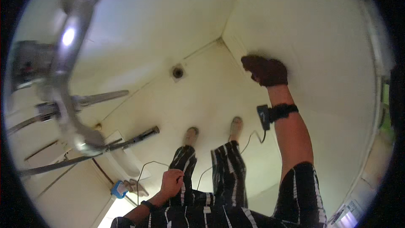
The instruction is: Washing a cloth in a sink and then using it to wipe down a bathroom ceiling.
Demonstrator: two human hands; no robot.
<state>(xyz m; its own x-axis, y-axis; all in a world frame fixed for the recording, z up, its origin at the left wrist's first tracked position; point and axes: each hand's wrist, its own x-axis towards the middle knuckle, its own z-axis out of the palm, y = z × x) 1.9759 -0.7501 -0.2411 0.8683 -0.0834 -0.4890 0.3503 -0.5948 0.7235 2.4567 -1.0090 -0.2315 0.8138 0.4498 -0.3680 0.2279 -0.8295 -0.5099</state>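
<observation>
My right hand is wrapped in a dark brown cloth or mitt and pressed against the pale wall at the right. Its fingers are hidden by the covering. A black strap with a small device and a thin cable sits on that forearm. My left hand hangs loosely curled before my black-and-white striped trousers, with no object visible in it. A dark band is round the left wrist.
A floor drain lies near the wall's foot. Blurred metal pipes and a dark rod fill the left side. A squat toilet pan is at lower left, near a blue object. Thin cables hang by my legs.
</observation>
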